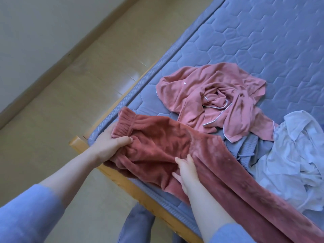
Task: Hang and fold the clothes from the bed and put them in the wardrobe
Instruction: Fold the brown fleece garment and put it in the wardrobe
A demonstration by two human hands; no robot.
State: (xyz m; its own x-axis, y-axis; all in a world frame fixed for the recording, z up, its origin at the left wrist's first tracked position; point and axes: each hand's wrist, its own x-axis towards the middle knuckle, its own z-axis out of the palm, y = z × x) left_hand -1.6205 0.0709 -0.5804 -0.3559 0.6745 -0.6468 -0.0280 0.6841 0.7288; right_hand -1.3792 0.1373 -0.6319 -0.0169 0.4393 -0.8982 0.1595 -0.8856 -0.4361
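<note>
Dark red fleece trousers lie across the near corner of the bed, the elastic waistband at the left and the legs trailing to the lower right. My left hand grips the waistband, thumb on top of the fabric. My right hand lies flat on the trousers near the crotch, fingers straight and spread. Behind them a crumpled pink pyjama top with white piping lies in a heap. A grey-blue garment and a white shirt lie to the right.
The bed has a blue-grey quilted mattress on a light wooden frame. Beige floor and a white wall with a skirting board run along the left. My legs stand at the bed's corner. No wardrobe is in view.
</note>
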